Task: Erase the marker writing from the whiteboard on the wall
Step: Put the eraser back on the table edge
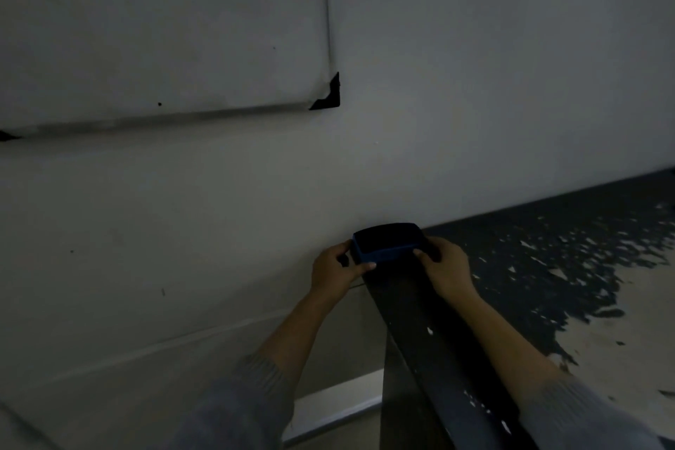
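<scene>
The whiteboard (164,29) hangs on the wall at the upper left, with black corner caps; its surface looks blank apart from two small dark dots and grey smudging along the bottom rail. A dark blue eraser (387,243) sits low in the middle, at the far corner of a dark table by the wall. My left hand (338,268) grips its left end and my right hand (445,267) grips its right end. Both hands are well below and to the right of the board.
A dark table (548,267) with badly chipped paint runs along the wall on the right; its near edge (438,358) slants toward me. The plain wall (475,84) fills the rest. A pale skirting strip (336,405) shows near the floor. The scene is dim.
</scene>
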